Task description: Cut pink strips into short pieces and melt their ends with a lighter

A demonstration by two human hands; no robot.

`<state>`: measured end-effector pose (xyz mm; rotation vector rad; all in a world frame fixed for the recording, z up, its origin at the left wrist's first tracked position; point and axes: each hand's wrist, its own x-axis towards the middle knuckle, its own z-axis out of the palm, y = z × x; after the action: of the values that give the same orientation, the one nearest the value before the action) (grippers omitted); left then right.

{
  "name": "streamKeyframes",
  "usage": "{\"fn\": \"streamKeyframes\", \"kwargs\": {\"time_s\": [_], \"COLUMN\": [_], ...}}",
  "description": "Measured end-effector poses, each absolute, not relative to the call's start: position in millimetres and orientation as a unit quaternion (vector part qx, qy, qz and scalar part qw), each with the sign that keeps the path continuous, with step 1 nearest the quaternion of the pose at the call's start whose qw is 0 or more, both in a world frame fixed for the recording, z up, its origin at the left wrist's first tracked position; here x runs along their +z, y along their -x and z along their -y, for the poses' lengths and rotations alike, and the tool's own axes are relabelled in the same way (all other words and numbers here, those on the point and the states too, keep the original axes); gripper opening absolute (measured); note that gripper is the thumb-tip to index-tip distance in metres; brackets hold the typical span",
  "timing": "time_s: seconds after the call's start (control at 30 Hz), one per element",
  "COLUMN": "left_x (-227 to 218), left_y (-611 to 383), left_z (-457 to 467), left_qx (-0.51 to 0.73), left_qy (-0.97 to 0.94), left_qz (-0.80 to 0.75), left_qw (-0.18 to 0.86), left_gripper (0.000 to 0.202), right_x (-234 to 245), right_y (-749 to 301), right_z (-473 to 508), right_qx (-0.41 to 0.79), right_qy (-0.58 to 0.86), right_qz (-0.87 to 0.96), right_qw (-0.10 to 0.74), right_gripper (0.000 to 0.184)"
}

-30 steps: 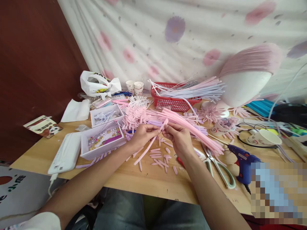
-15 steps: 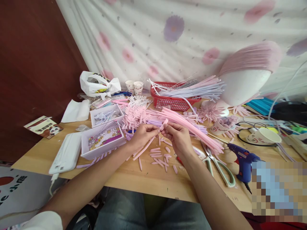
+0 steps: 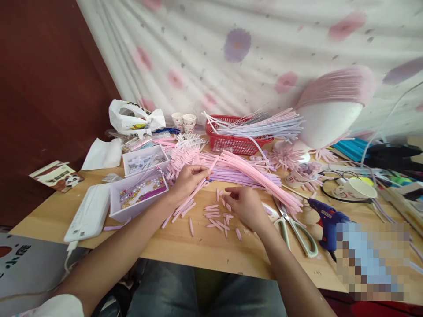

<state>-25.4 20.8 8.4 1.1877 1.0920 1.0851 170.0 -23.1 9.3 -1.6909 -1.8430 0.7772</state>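
Observation:
My left hand (image 3: 189,178) is closed round a long pink pipe cleaner (image 3: 185,198) that slants from my fingers down toward the table's front. My right hand (image 3: 243,205) hovers low over several short pink cut pieces (image 3: 216,216) scattered on the wooden table (image 3: 198,251); its fingers are loosely curled with the forefinger out, and I see nothing in them. Behind both hands lies a thick bundle of long pink pipe cleaners (image 3: 257,174).
White trays of beads (image 3: 140,191) stand left of my hands. Scissors (image 3: 294,226) and a blue glue gun (image 3: 325,218) lie to the right. A red basket (image 3: 236,141) of stems, paper cups (image 3: 353,190) and a white foam form (image 3: 325,123) stand behind.
My hands have come apart. The right hand let go of the pipe cleaner's end and dropped toward the cut pieces. The left hand moved left and back with the pipe cleaner.

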Motion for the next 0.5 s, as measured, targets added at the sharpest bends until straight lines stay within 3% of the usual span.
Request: {"fn": "streamKeyframes", "kwargs": {"time_s": [0.13, 0.23, 0.33, 0.5], "left_x": [8, 5, 1, -3], "left_y": [23, 20, 16, 14], "left_z": [-17, -13, -10, -9], "left_qx": [0.416, 0.374, 0.357, 0.348], "left_qy": [-0.525, -0.524, -0.556, -0.616], "left_qz": [-0.455, -0.444, -0.424, -0.404], "left_qw": [0.587, 0.623, 0.62, 0.58], "left_gripper": [0.03, 0.032, 0.032, 0.028], "right_x": [5, -10, -26, -33], "right_y": [-208, -253, -285, -303], "right_z": [64, 98, 121, 125], "right_qx": [0.06, -0.075, -0.09, -0.063], "right_qy": [0.652, 0.681, 0.679, 0.729], "right_qz": [0.695, 0.679, 0.703, 0.668], "right_qw": [0.297, 0.264, 0.192, 0.132], "right_gripper": [0.032, 0.031, 0.03, 0.044]}}
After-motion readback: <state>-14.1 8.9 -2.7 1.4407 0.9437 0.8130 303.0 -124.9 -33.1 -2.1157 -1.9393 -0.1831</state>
